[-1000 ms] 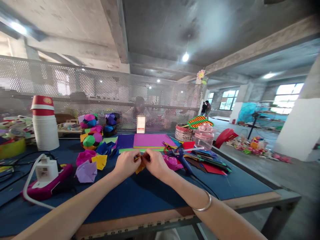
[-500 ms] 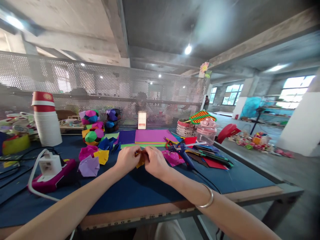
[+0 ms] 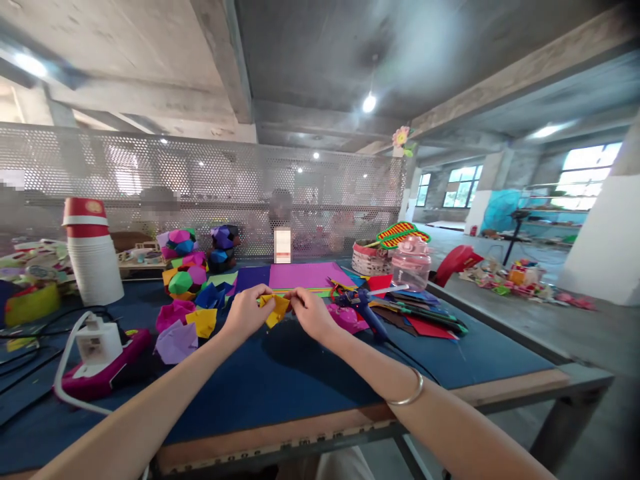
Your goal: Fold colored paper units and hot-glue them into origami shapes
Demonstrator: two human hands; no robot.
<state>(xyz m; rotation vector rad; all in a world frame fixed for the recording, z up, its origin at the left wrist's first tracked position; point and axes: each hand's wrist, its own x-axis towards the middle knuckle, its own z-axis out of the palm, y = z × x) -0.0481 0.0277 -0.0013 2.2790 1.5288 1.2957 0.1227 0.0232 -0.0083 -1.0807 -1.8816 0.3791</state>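
The blue-topped desk (image 3: 300,387) fills the lower half of the view, with a perforated metal screen (image 3: 200,193) standing along its far edge at 12 o'clock. A stack of white paper cups (image 3: 94,257) topped with red stands at 10 o'clock, and a white plug in a magenta power strip (image 3: 100,363) lies at 9 o'clock. Sheets of coloured paper (image 3: 300,275), purple uppermost, lie flat at 12 o'clock just beyond the hands; folded paper balls (image 3: 184,267) sit at 11 o'clock, and a blue glue gun (image 3: 363,308) lies at 2 o'clock beside a clear pink-lidded jar (image 3: 410,265). The left hand (image 3: 245,313) and the right hand (image 3: 311,312) meet above the middle of the desk, each pinching one side of a small yellow folded paper (image 3: 276,308) held between the fingertips, clear of the desk surface. A metal bangle (image 3: 407,393) circles the right wrist.
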